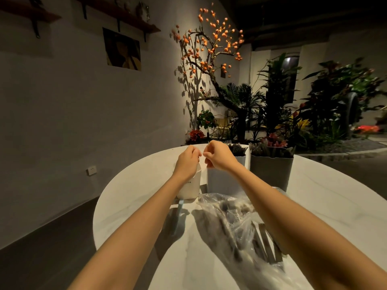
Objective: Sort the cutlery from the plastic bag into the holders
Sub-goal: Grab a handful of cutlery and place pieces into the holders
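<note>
Fingers of both hands [187,162] [217,155] curl, grasp unclear, above smooth white holder [189,188]; crinkled clear bag [240,225] nearby.

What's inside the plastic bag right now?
The plastic bag holds dark cutlery; long handles show through near its lower right. Crinkled film and blur hide how many pieces and which types.

1. On the desk [129,197] — three holders in a row at the far side.
2. Left holder [189,188], middle holder [222,181], right holder [271,170].
3. Nearer, before the holders — plastic bag [240,222] with cutlery [265,245] in it.
4. Behind the desk, plants [293,114].
</note>
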The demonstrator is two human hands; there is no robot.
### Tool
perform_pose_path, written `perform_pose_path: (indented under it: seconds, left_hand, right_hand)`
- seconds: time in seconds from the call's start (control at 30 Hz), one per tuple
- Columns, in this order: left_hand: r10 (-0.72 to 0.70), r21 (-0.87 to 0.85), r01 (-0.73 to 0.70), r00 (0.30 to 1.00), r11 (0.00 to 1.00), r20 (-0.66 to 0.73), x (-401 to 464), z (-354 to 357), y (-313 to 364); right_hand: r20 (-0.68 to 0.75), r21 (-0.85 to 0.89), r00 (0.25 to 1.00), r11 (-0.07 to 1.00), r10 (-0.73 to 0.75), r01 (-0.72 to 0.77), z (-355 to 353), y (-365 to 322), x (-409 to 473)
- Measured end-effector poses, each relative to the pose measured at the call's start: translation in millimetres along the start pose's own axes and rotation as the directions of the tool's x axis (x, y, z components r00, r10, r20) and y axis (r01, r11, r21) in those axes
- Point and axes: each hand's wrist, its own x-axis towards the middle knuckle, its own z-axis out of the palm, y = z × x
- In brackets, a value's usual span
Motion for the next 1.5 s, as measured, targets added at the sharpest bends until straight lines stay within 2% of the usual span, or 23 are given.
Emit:
perform_pose_path:
  seconds: [0.27, 0.67, 0.9, 1.03, 1.13, 1.17, 1.23, 1.3, 1.4, 1.5]
  left_hand:
    - [0.063, -0.024, -0.061, 0.992, 0.998, 0.11, -40, 34, 32]
    - [0.066, -0.076, -0.051, 0.977, 0.996, 0.203, -91, 61, 55]
    - [0.033, -0.007, -0.032, 0.963, 0.999, 0.268, -116, 77, 50]
    - [-0.039, 0.07, 0.011, 0.915, 0.997, 0.401, -127, 85, 43]
    - [-0.061, 0.09, 0.018, 0.865, 0.996, 0.498, -135, 88, 35]
    - [-0.06, 0.126, -0.003, 0.865, 0.992, 0.498, -136, 90, 31]
    - [-0.083, 0.303, -0.063, 0.892, 0.951, 0.444, -136, 93, 23]
    - [-0.121, 0.444, -0.066, 0.917, 0.894, 0.38, -139, 94, 20]
    - [-0.204, 0.463, 0.011, 0.907, 0.886, 0.369, -141, 93, 15]
    - [-0.23, 0.364, 0.091, 0.904, 0.927, 0.36, -141, 94, 8]
  right_hand:
    - [-0.033, -0.095, 0.999, 0.995, 0.033, -0.036, -37, 18, -47]
    - [-0.073, -0.049, 0.989, 0.99, 0.126, -0.13, -64, 38, -109]
    - [-0.006, -0.088, 0.973, 0.97, 0.229, -0.228, -66, 55, -136]
    - [0.097, -0.192, 0.929, 0.923, 0.357, -0.335, -64, 65, -147]
    - [0.108, -0.279, 0.895, 0.878, 0.432, -0.39, -60, 75, -152]
    - [0.096, -0.313, 0.891, 0.863, 0.443, -0.396, -58, 79, -152]
    - [0.037, -0.434, 0.897, 0.815, 0.441, -0.383, -55, 84, -155]
    - [-0.031, -0.588, 0.9, 0.721, 0.434, -0.367, -54, 86, -163]
    - [-0.077, -0.688, 0.898, 0.629, 0.434, -0.363, -49, 94, -168]
    - [-0.031, -0.663, 0.886, 0.653, 0.463, -0.365, -42, 101, -167]
